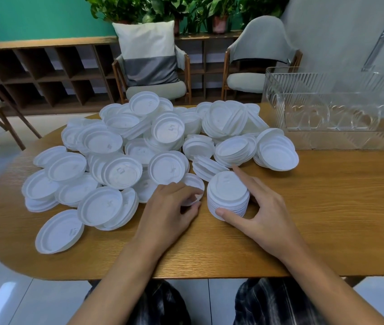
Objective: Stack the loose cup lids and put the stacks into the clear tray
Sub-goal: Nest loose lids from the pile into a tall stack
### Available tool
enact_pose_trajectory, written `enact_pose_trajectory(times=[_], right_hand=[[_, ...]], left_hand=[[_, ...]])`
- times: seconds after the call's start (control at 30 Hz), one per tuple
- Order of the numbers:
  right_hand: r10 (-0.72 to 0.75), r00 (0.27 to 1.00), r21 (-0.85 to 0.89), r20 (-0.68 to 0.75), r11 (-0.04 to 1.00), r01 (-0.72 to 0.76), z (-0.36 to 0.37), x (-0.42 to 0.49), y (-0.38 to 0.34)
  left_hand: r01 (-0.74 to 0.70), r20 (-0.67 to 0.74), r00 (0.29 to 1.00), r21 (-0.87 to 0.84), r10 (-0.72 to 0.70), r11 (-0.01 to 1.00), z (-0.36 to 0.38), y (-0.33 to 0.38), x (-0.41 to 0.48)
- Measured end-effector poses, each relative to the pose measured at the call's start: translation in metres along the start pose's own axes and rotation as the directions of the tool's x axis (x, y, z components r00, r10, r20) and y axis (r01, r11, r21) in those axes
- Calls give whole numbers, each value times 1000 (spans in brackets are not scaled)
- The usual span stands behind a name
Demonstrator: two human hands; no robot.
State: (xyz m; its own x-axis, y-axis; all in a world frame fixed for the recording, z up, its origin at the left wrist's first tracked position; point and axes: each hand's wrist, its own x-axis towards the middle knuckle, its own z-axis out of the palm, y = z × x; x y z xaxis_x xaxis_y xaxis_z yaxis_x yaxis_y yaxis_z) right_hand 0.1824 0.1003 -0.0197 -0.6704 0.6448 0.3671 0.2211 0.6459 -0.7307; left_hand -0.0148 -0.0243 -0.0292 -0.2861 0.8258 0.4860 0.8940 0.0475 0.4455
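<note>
A big pile of loose white cup lids (139, 146) covers the left and middle of the wooden table (326, 207). A neat stack of lids (228, 195) stands near the table's front middle. My right hand (263, 214) holds this stack, thumb at its front and index finger stretched along its far right side. My left hand (169, 207) pinches a single lid (193, 184) just left of the stack. The clear ribbed tray (326, 109) stands at the back right, with no lids visible in it.
Short leaning stacks of lids (277, 151) lie between the pile and the tray. Two chairs (153, 66) stand behind the table, with shelving and plants beyond. The table's right front shows bare wood.
</note>
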Motion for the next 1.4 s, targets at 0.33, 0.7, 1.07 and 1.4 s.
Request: enact_pose_trajectory(times=[0.33,0.7,1.07,1.4], right_hand=[[-24,1000,20,-3,1000,24,0,2,-1],[-23,1000,58,7,998,23,0,4,-1],[-43,999,61,24,997,42,1,4,0],[-52,998,82,30,995,50,2,5,3]], left_hand=[[102,-188,959,-466,-212,879,-13,18,7],[244,-104,876,-746,-471,620,-9,29,30],[207,-49,960,-535,-275,819,7,35,36],[137,37,990,-425,-134,895,5,32,25]])
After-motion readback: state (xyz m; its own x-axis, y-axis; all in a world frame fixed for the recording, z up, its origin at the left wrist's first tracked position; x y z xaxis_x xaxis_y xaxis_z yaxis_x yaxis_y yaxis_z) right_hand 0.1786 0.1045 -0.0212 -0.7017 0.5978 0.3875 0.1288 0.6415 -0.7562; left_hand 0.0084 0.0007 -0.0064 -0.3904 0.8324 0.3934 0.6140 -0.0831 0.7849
